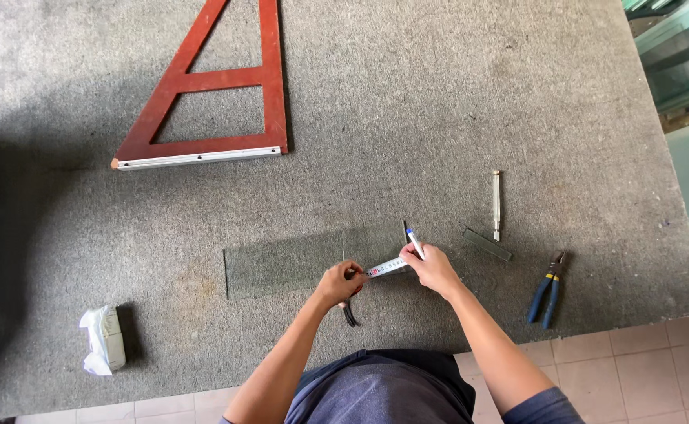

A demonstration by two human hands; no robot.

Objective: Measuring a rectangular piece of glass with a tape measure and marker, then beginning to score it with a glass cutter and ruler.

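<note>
**A:** Measuring a glass strip (297, 263) on a carpet-topped desk (439, 102). Left hand (339, 283) is closed on the tape measure's case, right hand (432, 268) pinches the tape measure (388, 267) blade plus a blue-capped marker (415, 242). The strip lies flat just beyond both grips. Tips?

**B:** I'd keep the blade taut and flat on the glass and tick right at its edge. The felt's grippy, the glass smooth and thin. The steel glass cutter (496, 206) and the offcut (486, 244) sit right of your right grip, blue-handled pliers (547, 288) further right.
</note>
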